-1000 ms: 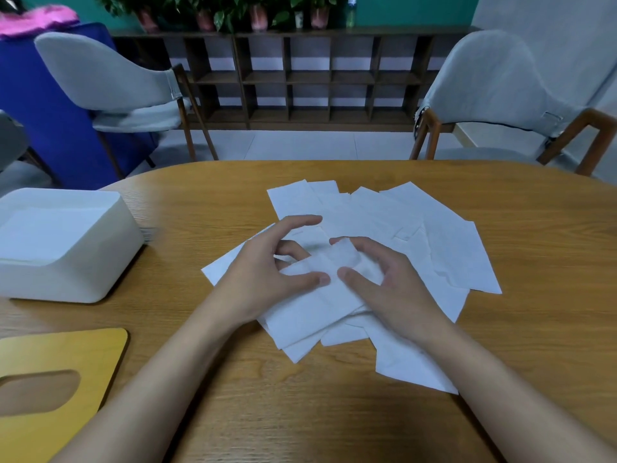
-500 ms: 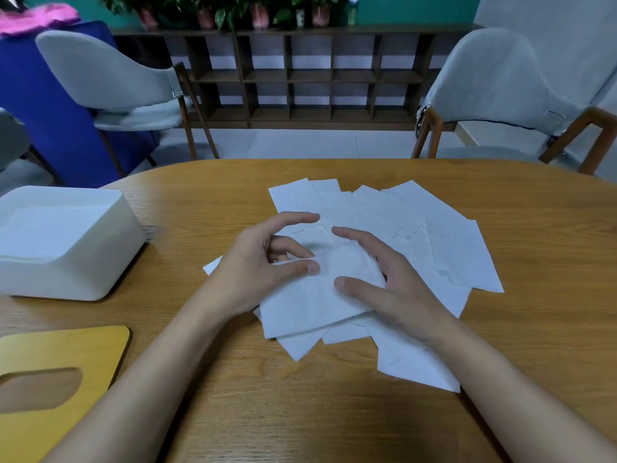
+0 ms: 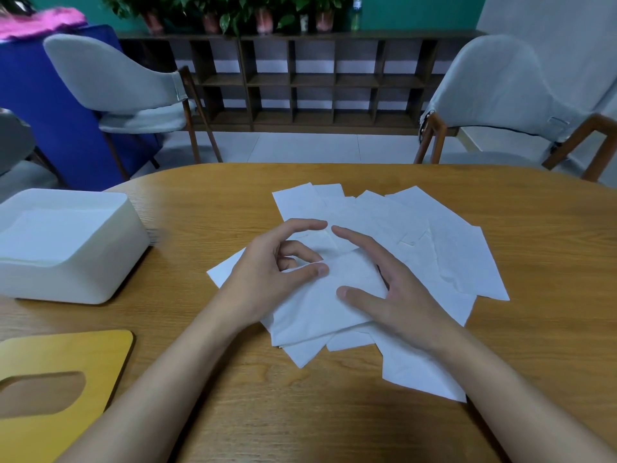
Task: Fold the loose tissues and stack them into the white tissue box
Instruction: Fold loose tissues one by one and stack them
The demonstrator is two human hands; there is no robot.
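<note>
wooden table [image 3: 300, 412], loose tissues [image 3: 450, 255] spread mid-table, white tissue box [image 3: 100, 262] at left (open-topped), yellow slotted lid [image 3: 66, 355] nearer

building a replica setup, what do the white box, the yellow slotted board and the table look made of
White tissue box: probably plastic, smooth matte walls, rounded moulded corners. Yellow slotted board: looks like wood or bamboo, faint grain; unsure. Table: wood or wood-look veneer, clear grain lines, low sheen.
</note>
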